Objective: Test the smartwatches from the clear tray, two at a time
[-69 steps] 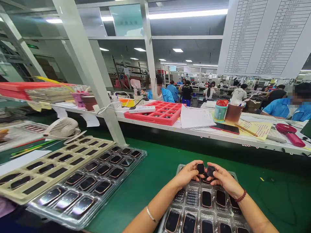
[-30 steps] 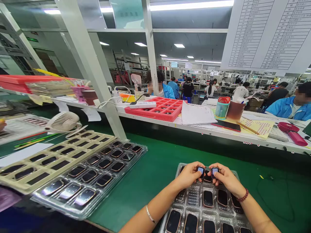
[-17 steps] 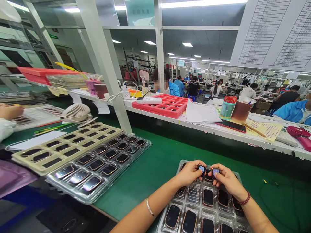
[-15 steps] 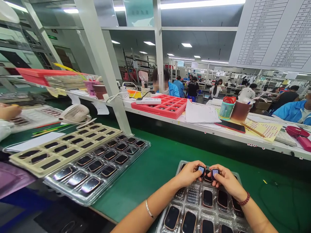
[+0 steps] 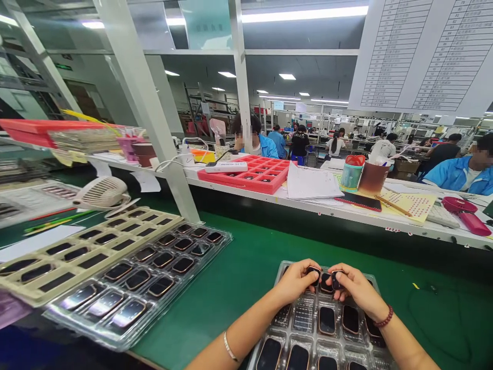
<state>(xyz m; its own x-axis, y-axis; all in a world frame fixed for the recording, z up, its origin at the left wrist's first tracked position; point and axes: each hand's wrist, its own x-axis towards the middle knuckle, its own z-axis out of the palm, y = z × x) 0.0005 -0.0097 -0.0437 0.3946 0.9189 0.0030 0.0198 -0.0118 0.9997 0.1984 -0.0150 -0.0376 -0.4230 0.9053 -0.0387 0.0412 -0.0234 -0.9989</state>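
My left hand [image 5: 298, 280] pinches a smartwatch [image 5: 314, 273] with a dark screen, thumb on its face. Close beside it, my right hand [image 5: 354, 285] grips a second smartwatch [image 5: 338, 280], its screen also dark. Both are held above the far rows of a clear plastic tray [image 5: 316, 336]. Several dark-faced watches with gold-toned rims lie in the tray's compartments, such as one watch [image 5: 327, 320] below my hands. At least one compartment [image 5: 304, 313] left of it holds no watch. Parts of the far row are hidden behind my hands.
To the left lie another clear tray of watches [image 5: 169, 280] and a beige tray [image 5: 87, 272]. A small fan [image 5: 102, 192] stands behind them. The raised shelf holds a red tray [image 5: 246, 180], papers [image 5: 311, 182], a phone [image 5: 358, 201] and cups. People in blue sit beyond.
The two watch screens, lit with code patterns before, are now dark. The camera view has turned slightly to the right; my hands stay over the tray.
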